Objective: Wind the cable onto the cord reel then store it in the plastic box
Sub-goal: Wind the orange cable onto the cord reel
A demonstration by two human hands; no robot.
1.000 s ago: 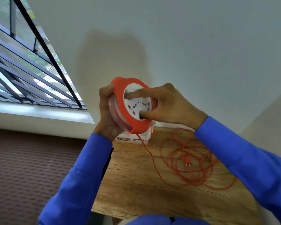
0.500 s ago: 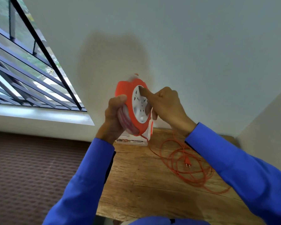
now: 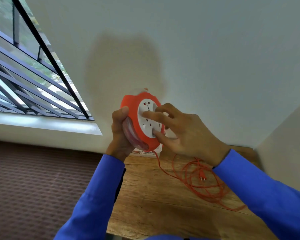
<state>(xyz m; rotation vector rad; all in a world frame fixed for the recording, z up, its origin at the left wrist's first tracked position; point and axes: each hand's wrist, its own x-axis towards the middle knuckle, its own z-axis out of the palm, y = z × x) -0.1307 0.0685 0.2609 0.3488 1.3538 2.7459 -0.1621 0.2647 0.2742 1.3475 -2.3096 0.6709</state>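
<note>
An orange cord reel [image 3: 131, 118] with a white socket face [image 3: 147, 116] is held up above the wooden table [image 3: 154, 205]. My left hand [image 3: 119, 130] grips its left rim and back. My right hand [image 3: 182, 129] lies spread on the socket face, thumb and fingertips pressed into it. The orange cable [image 3: 194, 184] hangs from the reel's bottom and lies in loose loops on the table, its plug [image 3: 202, 177] among them. A clear plastic box [image 3: 145, 152] stands on the table behind the reel, mostly hidden by it.
White walls close in behind and to the right of the table. A barred window [image 3: 24, 84] with a white sill is at the left. Brown patterned carpet [image 3: 33, 187] covers the floor left of the table edge.
My right hand has opened from a pinch at the face's top to a spread hold across it. The socket face has turned. The cable loops on the table look slightly smaller.
</note>
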